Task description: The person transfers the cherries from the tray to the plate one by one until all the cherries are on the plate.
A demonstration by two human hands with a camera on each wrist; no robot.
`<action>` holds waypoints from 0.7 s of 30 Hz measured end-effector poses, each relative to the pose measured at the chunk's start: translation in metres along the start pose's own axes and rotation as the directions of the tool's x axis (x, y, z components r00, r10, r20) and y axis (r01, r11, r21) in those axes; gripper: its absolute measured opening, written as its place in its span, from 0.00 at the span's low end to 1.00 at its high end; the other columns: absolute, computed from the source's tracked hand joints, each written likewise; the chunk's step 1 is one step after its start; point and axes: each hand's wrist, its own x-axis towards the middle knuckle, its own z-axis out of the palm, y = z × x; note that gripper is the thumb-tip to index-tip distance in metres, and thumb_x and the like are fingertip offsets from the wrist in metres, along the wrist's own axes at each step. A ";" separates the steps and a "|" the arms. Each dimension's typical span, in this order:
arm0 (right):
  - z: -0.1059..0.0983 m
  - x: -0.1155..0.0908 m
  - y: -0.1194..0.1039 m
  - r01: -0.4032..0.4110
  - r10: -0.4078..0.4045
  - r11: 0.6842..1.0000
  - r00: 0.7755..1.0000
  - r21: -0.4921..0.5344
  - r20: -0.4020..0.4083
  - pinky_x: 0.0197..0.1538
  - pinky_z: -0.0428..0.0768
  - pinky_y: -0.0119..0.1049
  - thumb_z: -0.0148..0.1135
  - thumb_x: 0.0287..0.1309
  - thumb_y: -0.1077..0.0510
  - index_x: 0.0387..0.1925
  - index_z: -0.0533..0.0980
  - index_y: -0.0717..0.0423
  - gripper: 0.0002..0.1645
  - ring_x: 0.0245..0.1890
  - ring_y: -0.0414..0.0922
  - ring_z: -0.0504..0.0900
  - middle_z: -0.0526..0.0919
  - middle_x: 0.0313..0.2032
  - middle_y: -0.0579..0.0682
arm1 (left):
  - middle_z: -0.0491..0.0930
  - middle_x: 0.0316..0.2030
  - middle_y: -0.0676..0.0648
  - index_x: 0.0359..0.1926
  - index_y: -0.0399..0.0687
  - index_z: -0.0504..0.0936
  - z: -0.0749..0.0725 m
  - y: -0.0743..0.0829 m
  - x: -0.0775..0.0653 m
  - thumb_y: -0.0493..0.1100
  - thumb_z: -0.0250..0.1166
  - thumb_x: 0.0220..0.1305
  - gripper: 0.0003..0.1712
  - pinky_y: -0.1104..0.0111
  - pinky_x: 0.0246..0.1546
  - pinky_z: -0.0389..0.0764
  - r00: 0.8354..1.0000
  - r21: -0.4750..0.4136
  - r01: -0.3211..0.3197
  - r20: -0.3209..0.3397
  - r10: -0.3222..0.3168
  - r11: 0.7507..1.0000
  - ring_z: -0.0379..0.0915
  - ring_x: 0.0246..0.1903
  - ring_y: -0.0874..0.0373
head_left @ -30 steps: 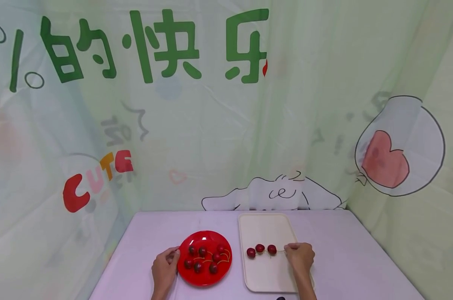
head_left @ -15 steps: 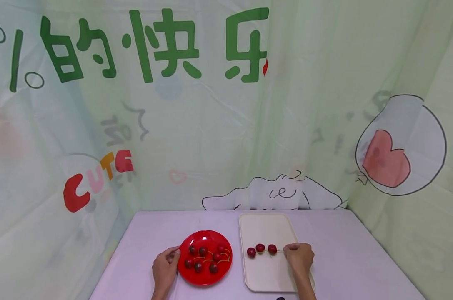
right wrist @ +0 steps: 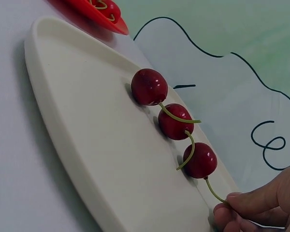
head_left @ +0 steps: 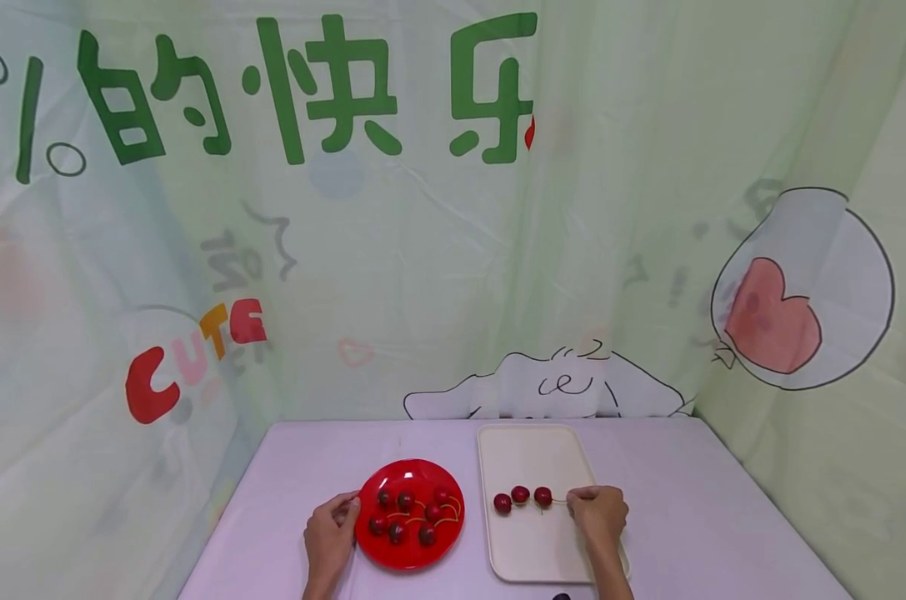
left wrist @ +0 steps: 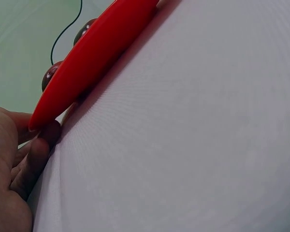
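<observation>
On a red plate [head_left: 410,557] lie several dark red cherries with green stems. My left hand [head_left: 329,536] pinches the plate's left rim, thumb above and fingers under the edge in the left wrist view. To the right is a cream tray [head_left: 531,558] with three cherries in a row. My right hand [head_left: 602,512] pinches the stem of the rightmost cherry [right wrist: 200,160] between thumb and fingertips, and that cherry sits by the tray's surface. Beside it are the middle cherry [right wrist: 176,122] and the left cherry [right wrist: 149,87], their stems loose.
A dark round thing [head_left: 561,597], mostly cut off, shows at the bottom edge in front of the tray. The table [head_left: 685,517] has a pale lilac cover. Printed curtains [head_left: 437,250] stand behind it and along both sides.
</observation>
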 end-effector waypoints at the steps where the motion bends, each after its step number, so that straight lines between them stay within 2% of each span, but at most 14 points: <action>1: 0.000 0.000 0.000 -0.005 0.005 1.000 1.000 0.003 0.006 0.38 0.73 0.42 0.72 0.56 0.68 0.31 0.89 0.71 0.06 0.26 0.51 0.83 0.89 0.21 0.56 | 0.92 0.40 0.42 0.60 0.40 0.89 0.000 0.000 0.000 0.41 0.67 0.79 0.16 0.73 0.25 0.76 1.000 0.001 -0.002 0.001 0.002 1.000 0.77 0.26 0.60; 6: -0.002 -0.002 -0.002 -0.021 0.020 0.999 0.999 0.024 0.030 0.37 0.71 0.38 0.73 0.58 0.68 0.32 0.89 0.71 0.05 0.22 0.41 0.79 0.88 0.18 0.52 | 0.92 0.39 0.44 0.59 0.41 0.90 0.000 0.000 0.000 0.42 0.66 0.79 0.15 0.73 0.25 0.76 1.000 -0.002 -0.001 -0.002 0.001 1.000 0.76 0.25 0.60; 21: -0.004 -0.005 -0.005 -0.012 0.011 0.997 1.000 0.080 0.018 0.34 0.69 0.35 0.74 0.58 0.71 0.32 0.89 0.72 0.03 0.18 0.38 0.79 0.87 0.17 0.50 | 0.92 0.39 0.43 0.59 0.39 0.90 -0.001 -0.001 0.000 0.41 0.67 0.79 0.15 0.72 0.23 0.76 1.000 -0.001 -0.016 0.004 0.016 1.000 0.77 0.25 0.60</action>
